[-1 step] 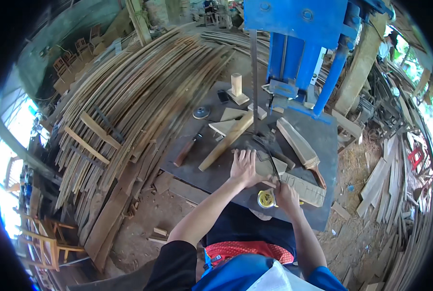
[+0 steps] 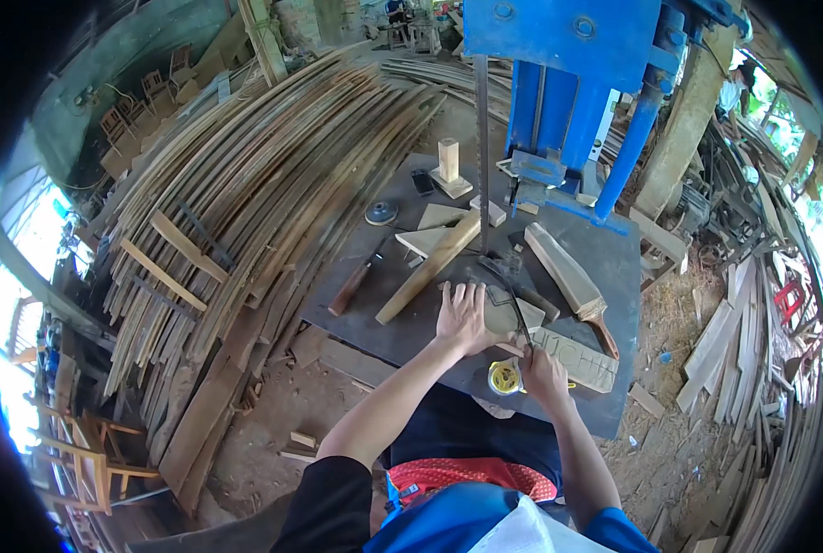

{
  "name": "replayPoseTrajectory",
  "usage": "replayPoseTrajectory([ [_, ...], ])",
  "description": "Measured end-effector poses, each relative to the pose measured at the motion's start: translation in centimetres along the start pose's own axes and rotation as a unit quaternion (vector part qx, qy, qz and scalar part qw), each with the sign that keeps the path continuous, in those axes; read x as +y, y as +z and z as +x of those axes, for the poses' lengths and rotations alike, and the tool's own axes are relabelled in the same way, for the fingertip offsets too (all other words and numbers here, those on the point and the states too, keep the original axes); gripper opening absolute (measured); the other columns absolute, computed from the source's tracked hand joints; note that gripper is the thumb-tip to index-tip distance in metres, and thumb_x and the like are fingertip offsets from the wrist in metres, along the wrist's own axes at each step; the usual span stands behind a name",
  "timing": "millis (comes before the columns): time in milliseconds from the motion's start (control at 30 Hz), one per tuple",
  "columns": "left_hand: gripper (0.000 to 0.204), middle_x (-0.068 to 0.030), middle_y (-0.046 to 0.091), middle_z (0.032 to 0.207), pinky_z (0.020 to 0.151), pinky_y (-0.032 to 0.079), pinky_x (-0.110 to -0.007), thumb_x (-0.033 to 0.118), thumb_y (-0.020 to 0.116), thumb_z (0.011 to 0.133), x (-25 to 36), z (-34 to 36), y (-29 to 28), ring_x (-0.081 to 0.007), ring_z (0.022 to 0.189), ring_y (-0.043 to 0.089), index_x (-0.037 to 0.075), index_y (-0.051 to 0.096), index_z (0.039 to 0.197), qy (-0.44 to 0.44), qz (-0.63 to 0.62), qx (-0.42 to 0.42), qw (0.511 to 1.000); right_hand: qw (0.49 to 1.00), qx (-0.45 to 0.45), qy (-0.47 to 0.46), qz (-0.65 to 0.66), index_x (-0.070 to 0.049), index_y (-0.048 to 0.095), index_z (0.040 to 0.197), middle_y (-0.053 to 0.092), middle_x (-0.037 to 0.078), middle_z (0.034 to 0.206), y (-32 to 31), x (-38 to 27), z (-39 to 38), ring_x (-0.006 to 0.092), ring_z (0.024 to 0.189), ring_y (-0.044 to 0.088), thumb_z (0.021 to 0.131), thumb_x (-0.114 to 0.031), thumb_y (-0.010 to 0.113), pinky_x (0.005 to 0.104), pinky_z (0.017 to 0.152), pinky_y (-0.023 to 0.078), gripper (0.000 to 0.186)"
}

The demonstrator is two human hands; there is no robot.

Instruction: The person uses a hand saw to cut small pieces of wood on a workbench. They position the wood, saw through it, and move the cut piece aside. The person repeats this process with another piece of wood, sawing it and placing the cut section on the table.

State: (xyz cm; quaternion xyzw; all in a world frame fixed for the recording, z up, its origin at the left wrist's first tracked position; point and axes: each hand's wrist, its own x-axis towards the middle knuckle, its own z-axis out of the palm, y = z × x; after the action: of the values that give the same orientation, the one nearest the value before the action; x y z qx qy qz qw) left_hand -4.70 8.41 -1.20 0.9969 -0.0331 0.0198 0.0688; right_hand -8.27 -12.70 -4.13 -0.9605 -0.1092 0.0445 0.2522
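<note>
My left hand [image 2: 462, 320] lies with its fingers spread over a flat, pale wood piece [image 2: 528, 318] near the table's front edge. In my right hand [image 2: 546, 380] is the near end of a narrow, dark, file-like tool [image 2: 521, 316], which lies across that piece. Close to my right hand are a yellow tape measure [image 2: 503, 378] and a pale board with pencil marks [image 2: 579, 361]. Beyond them rests a dark bar [image 2: 533, 297]. Farther right, a brush with a red-brown handle [image 2: 605, 339] lies at the end of a long wood block [image 2: 559, 265].
A vertical saw blade [image 2: 483, 157] of a blue machine [image 2: 559, 111] meets the dark table [image 2: 337, 329] just beyond my hands. A tapered wood bar [image 2: 430, 267], a brown-handled tool [image 2: 354, 286] and a round disc [image 2: 381, 213] lie to the left. Long strips [image 2: 273, 157] are piled beyond.
</note>
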Motion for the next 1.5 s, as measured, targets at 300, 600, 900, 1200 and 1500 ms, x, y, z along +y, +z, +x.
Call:
replayPoseTrajectory([
  [300,0.12,-0.021,0.046,0.14,0.122,0.019,-0.053,0.081,0.066,0.068,-0.7,0.5,1.3,-0.0338,0.137,0.037,-0.008,0.039,0.142,0.058,-0.056,0.034,0.996,0.997,-0.039,0.043,-0.053,-0.001,0.063,0.099,0.068,0.028,0.08,-1.4,1.1,-7.3,0.0482,0.08,0.067,0.104,-0.034,0.043,0.059,0.074,0.052,0.039],
  [600,0.125,-0.0206,0.047,0.139,0.122,0.019,-0.054,0.085,0.063,0.068,-1.0,0.2,1.7,-0.0348,0.135,0.038,-0.01,0.036,0.144,0.058,-0.038,0.062,0.996,1.0,-0.017,0.004,-0.019,0.004,0.066,0.094,0.067,0.032,0.086,-0.5,-0.1,-1.0,0.0501,0.085,0.065,0.104,-0.031,0.043,0.0602,0.077,0.049,0.043],
  [900,0.125,-0.022,0.046,0.14,0.122,0.019,-0.053,0.085,0.062,0.069,-0.7,0.6,1.0,-0.0366,0.136,0.039,-0.011,0.036,0.145,0.08,-0.04,0.028,0.996,0.994,-0.055,0.061,-0.067,0.001,0.066,0.093,0.067,0.029,0.082,-1.2,1.4,-9.2,0.0488,0.083,0.065,0.105,-0.033,0.043,0.0599,0.076,0.051,0.043],
  [1200,0.126,-0.018,0.046,0.142,0.124,0.013,-0.055,0.087,0.06,0.067,0.2,0.5,2.1,-0.0314,0.139,0.037,-0.008,0.035,0.146,0.038,-0.008,0.033,0.999,1.0,-0.003,-0.006,-0.03,0.003,0.065,0.091,0.065,0.031,0.076,-0.4,0.6,-0.5,0.0501,0.074,0.065,0.105,-0.032,0.044,0.0595,0.072,0.051,0.044],
  [1500,0.126,-0.0191,0.046,0.142,0.123,0.015,-0.057,0.09,0.056,0.069,-1.1,0.9,2.6,-0.033,0.139,0.037,-0.007,0.034,0.147,0.09,0.0,0.046,0.995,0.996,-0.019,0.043,-0.072,0.0,0.064,0.082,0.066,0.029,0.074,-0.9,0.4,-8.6,0.0475,0.073,0.066,0.104,-0.033,0.047,0.0593,0.07,0.052,0.043],
])
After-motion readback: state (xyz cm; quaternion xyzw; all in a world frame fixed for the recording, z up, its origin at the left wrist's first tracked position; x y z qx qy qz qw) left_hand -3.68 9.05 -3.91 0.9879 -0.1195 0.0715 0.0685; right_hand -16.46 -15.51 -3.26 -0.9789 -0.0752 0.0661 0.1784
